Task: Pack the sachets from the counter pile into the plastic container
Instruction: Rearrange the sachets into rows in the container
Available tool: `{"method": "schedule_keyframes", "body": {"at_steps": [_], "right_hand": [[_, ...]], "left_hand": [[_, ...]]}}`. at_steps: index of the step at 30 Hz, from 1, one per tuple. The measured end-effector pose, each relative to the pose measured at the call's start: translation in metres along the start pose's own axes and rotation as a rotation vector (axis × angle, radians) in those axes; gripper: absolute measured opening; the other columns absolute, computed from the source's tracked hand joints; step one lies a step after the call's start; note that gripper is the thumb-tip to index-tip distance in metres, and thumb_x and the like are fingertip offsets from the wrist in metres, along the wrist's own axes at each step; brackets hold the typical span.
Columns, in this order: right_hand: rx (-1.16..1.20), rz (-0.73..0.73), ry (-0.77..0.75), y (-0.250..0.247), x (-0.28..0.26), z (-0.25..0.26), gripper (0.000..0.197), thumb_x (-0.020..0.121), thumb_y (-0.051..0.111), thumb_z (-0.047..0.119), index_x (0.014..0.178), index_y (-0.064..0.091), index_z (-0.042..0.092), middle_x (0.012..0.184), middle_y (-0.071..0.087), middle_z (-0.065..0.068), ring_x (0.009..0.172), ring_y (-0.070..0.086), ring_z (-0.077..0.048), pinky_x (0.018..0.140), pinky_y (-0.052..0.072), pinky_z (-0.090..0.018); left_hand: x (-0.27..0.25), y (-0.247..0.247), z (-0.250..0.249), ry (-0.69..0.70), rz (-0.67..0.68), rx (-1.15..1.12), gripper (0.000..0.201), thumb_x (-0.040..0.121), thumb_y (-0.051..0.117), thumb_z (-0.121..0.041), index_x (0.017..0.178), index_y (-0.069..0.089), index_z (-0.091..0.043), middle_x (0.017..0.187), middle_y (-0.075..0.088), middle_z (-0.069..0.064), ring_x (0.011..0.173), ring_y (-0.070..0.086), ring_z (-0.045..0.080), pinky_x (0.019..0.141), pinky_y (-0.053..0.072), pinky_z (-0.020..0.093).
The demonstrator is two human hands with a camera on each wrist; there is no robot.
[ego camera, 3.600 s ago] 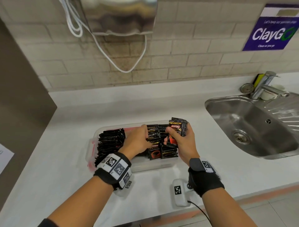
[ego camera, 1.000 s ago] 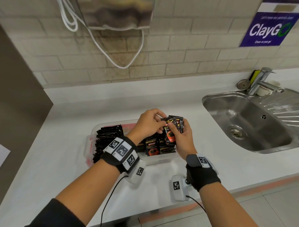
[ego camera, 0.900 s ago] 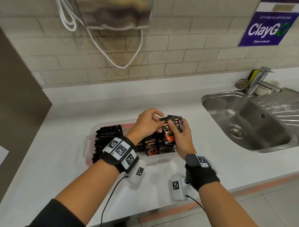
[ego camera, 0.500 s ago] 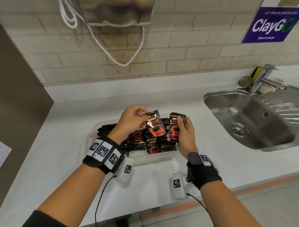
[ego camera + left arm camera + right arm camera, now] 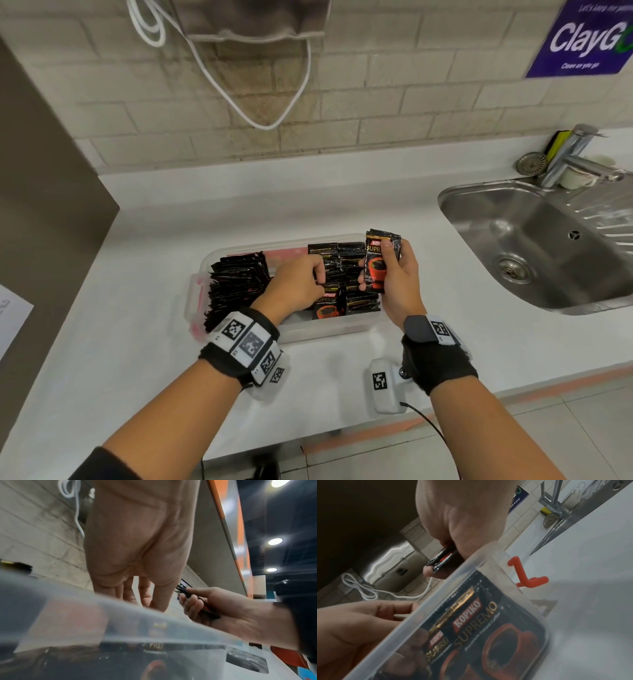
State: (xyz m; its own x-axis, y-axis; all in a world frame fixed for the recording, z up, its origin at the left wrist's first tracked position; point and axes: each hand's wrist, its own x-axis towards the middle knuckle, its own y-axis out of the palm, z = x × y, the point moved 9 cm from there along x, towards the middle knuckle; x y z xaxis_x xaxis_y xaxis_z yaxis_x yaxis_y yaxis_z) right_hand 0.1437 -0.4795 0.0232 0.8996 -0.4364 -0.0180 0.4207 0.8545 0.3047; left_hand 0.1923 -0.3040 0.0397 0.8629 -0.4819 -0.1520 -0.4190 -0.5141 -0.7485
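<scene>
White counter (image 5: pixel 137 342); clear container (image 5: pixel 329 334) holds black-red sachets (image 5: pixel 352 274), upright rows.

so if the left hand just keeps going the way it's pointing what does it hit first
Probably the sachets standing in the container: the left hand points down into that row. Depth is unclear.

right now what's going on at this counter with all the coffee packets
A person is packing coffee sachets into a clear plastic container on the white counter beside a sink. The right hand grips a small stack of sachets above the container, while the left hand reaches down among the sachets already inside. A packed row fills the container's left end.
</scene>
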Motion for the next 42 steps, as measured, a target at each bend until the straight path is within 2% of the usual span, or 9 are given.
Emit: {"method": "schedule_keyframes", "body": {"at_steps": [2,10,15,20,24,28,32,40,42], "right_hand": [[-0.026,-0.004,0.001,-0.001,0.001,-0.001,0.019,0.105,0.049,0.032,0.11,0.052,0.014,0.093,0.064,-0.018,0.066,0.061,-0.026,0.059,0.051,-0.035],[-0.009,0.005,0.017,0.0,0.0,-0.003,0.021,0.103,0.053,0.031,0.112,0.051,0.013,0.085,0.064,-0.016,0.058,0.063,-0.024,0.05,0.053,-0.032],[-0.031,0.01,-0.002,0.001,0.0,-0.001,0.021,0.103,0.053,0.032,0.111,0.052,0.013,0.081,0.068,-0.008,0.059,0.066,-0.021,0.053,0.056,-0.034],[-0.015,0.039,0.0,0.004,0.0,0.0,0.027,0.101,0.058,0.032,0.113,0.049,0.009,0.074,0.068,-0.011,0.052,0.063,-0.026,0.049,0.054,-0.033],[-0.035,0.062,-0.027,0.007,-0.002,0.003,0.027,0.097,0.063,0.038,0.112,0.055,0.017,0.087,0.07,-0.018,0.061,0.065,-0.03,0.052,0.054,-0.034],[-0.041,0.069,-0.043,0.008,-0.005,0.006,0.032,0.092,0.068,0.042,0.113,0.058,0.02,0.104,0.069,-0.019,0.082,0.069,-0.032,0.062,0.058,-0.039],[-0.035,0.068,-0.044,0.008,-0.005,0.007,0.026,0.097,0.064,0.038,0.112,0.058,0.018,0.1,0.07,-0.014,0.08,0.07,-0.029,0.061,0.057,-0.038],[0.087,0.001,0.039,0.003,-0.001,-0.001,0.015,0.104,0.049,0.02,0.115,0.057,0.015,0.104,0.073,-0.009,0.089,0.072,-0.027,0.062,0.057,-0.033],[0.062,0.003,0.03,0.003,-0.001,0.0,0.013,0.105,0.047,0.019,0.114,0.056,0.015,0.102,0.072,-0.014,0.082,0.071,-0.029,0.057,0.056,-0.033]], "left_hand": [[0.001,0.007,-0.002,-0.005,-0.003,0.03,0.023,0.084,0.068,0.004,0.081,0.058,-0.016,0.078,0.056,-0.005,0.074,0.056,0.016,0.066,0.046,0.027],[0.003,0.008,0.004,-0.047,-0.023,0.036,0.027,0.083,0.073,0.001,0.084,0.051,-0.015,0.078,0.055,0.001,0.069,0.053,0.02,0.063,0.045,0.032],[-0.001,-0.012,-0.004,-0.013,-0.049,0.09,0.029,0.083,0.08,-0.025,0.093,0.054,-0.019,0.089,0.061,0.001,0.082,0.061,0.022,0.076,0.052,0.041],[0.002,-0.038,-0.035,0.096,-0.139,-0.173,0.018,0.091,0.071,-0.038,0.1,0.06,-0.027,0.091,0.064,-0.004,0.081,0.062,0.01,0.068,0.049,0.024],[0.008,-0.033,-0.053,0.134,-0.12,-0.301,0.021,0.092,0.071,-0.033,0.11,0.062,-0.029,0.091,0.066,-0.006,0.083,0.068,0.013,0.078,0.058,0.035],[0.014,-0.021,-0.06,0.149,-0.095,-0.335,0.026,0.09,0.074,-0.022,0.112,0.061,-0.025,0.086,0.067,-0.005,0.067,0.066,0.006,0.071,0.06,0.032],[0.017,-0.019,-0.058,0.134,-0.135,-0.35,0.026,0.088,0.076,-0.013,0.105,0.06,-0.025,0.083,0.066,-0.002,0.058,0.064,0.002,0.066,0.06,0.028],[0.015,-0.026,-0.042,0.087,-0.072,-0.498,0.026,0.088,0.075,-0.006,0.111,0.066,-0.015,0.086,0.069,0.007,0.073,0.074,0.022,0.072,0.062,0.03],[0.011,-0.035,-0.035,0.084,-0.072,-0.574,0.02,0.088,0.074,-0.003,0.105,0.069,-0.012,0.085,0.068,0.008,0.073,0.073,0.023,0.07,0.061,0.029]]}}
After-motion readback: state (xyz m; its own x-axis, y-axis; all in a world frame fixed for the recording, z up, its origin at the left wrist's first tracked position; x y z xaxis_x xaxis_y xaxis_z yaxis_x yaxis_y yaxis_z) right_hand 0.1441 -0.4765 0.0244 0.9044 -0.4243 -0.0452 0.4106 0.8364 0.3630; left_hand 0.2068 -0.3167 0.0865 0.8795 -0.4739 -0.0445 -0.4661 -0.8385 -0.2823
